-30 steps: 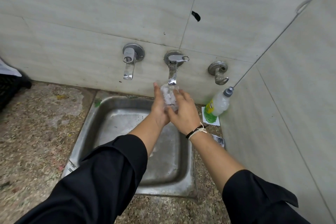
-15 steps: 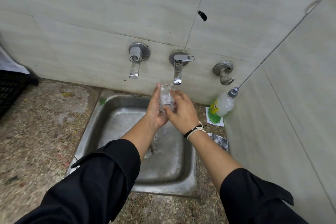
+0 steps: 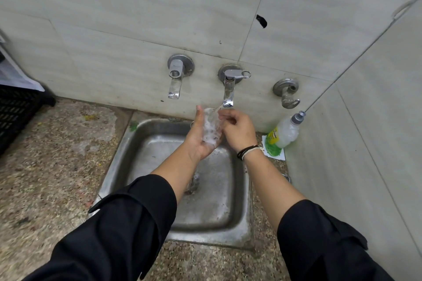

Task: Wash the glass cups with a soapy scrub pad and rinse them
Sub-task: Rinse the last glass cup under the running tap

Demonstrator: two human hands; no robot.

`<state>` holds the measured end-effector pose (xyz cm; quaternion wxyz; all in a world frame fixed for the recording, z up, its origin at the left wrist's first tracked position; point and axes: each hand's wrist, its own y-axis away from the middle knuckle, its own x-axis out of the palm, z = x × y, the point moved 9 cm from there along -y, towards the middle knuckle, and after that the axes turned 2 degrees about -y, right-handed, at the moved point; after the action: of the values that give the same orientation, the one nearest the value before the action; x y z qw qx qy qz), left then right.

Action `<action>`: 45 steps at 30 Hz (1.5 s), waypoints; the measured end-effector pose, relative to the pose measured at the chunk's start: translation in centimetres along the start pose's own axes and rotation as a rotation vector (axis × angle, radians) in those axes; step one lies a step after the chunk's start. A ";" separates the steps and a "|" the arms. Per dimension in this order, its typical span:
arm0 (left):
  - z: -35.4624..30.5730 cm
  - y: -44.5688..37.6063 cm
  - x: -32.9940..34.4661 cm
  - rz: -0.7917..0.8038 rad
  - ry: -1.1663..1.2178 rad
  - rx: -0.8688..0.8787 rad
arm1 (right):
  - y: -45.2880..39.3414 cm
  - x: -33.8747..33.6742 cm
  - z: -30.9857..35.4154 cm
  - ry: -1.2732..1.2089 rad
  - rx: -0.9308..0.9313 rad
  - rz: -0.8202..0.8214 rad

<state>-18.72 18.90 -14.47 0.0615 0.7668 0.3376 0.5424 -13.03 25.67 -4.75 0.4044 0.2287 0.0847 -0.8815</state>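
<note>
Both hands hold one sudsy glass cup (image 3: 212,125) under the middle tap (image 3: 229,89), above the back of the steel sink (image 3: 127,157).

Left hand (image 3: 201,137) cradles the cup from below and the side, fingers pointing up along its wall; right hand (image 3: 237,130), with dark and pale cords at the wrist, curls its fingers around the cup's rim just under the spout, hiding the far side of the glass. A second tap (image 3: 175,80) is mounted on the wall to the left, and a third fitting (image 3: 287,92) to the right. In the right corner a soap bottle (image 3: 284,133) leans against the wall, over a green-and-white packet (image 3: 272,150). Foamy water gathers near the drain. Speckled stone counter (image 3: 50,155) surrounds the sink, pale tiled walls meet at the corner, and a black crate (image 3: 16,112) sits at the far left edge.
</note>
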 end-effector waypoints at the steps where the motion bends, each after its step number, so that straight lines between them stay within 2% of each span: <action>1: 0.2 -0.1 -0.3 -0.035 -0.030 -0.011 | -0.3 0.0 -0.1 -0.044 0.004 0.015; 4: 1.1 0.0 -1.0 -0.125 -0.067 -0.060 | -1.1 0.8 -0.6 -0.103 0.039 0.084; 6: 1.4 0.0 -1.3 -0.164 -0.050 -0.066 | -1.0 1.0 0.1 0.002 -0.013 0.120; 10: 1.2 0.1 -1.4 -0.180 0.045 -0.069 | 1.0 2.1 1.4 0.341 -0.245 0.172; 13: 0.5 0.4 -0.9 -0.181 0.000 -0.073 | 0.7 2.3 0.2 0.354 -0.215 0.232; 17: -0.5 0.4 -0.2 -0.203 0.002 -0.071 | -0.8 2.7 -0.5 0.288 -0.174 0.298; 24: -1.3 -0.2 0.1 -0.270 0.010 -0.077 | -1.5 2.3 0.2 0.165 -0.097 0.280; 27: -1.5 -0.5 -0.1 -0.320 0.047 -0.066 | -1.9 1.7 -0.4 0.198 -0.087 0.191; 31: -2.2 -0.7 -0.8 -0.338 0.062 -0.026 | -0.9 0.0 1.7 0.213 -0.233 0.014; 33: -2.4 -0.7 -1.0 -0.325 0.017 -0.025 | -0.7 0.0 2.1 0.167 -0.235 -0.004; 37: -2.4 -0.3 -1.4 -0.252 -0.028 -0.028 | -1.0 1.0 1.1 -0.017 -0.114 0.060; 45: -1.2 0.5 -2.0 -0.205 0.065 -0.082 | -1.4 1.0 -0.5 -0.157 -0.012 0.063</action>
<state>-19.92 17.04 -15.29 0.1369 0.7070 0.3935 0.5714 -14.48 26.10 -5.70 0.4385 0.1589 0.0505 -0.8831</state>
